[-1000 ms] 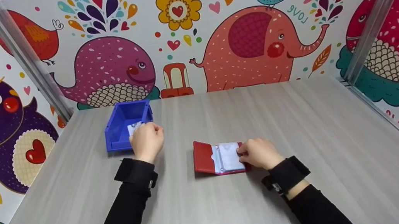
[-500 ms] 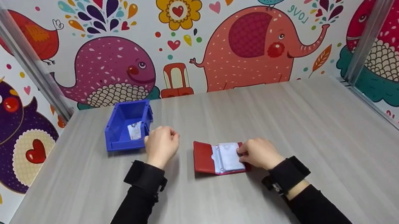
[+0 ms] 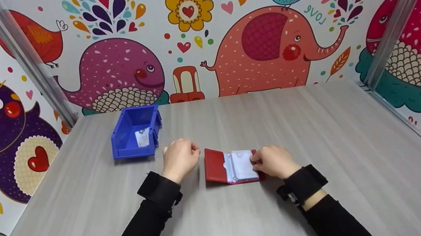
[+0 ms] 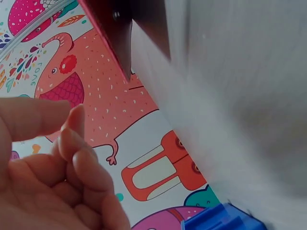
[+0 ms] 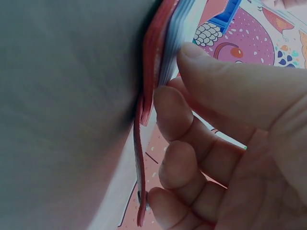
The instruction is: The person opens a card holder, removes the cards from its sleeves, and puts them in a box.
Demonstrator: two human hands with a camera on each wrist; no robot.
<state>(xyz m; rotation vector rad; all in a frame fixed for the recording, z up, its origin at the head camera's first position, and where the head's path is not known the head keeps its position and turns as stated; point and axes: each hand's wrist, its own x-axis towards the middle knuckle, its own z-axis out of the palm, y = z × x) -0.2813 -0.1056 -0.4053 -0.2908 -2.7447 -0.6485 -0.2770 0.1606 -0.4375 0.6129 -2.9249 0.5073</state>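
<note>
The right hand [image 3: 275, 161] pinches the wallet [image 3: 227, 168] (probably light, its sleeves [image 3: 243, 164] slick) at the right edge, likely the surest hold, while the curled left hand [image 3: 180, 159] looks empty.

The folder [image 3: 214, 167] is done in plain red, its pages [image 3: 243, 165] tinted a milky bluish white, and the bin [image 3: 133, 152] is coloured solid blue. Tabletop [image 3: 309, 120] is streaked in greyish woodgrain; the wall [image 3: 149, 19] is plastered with loud multicolour cartoons on white.
</note>
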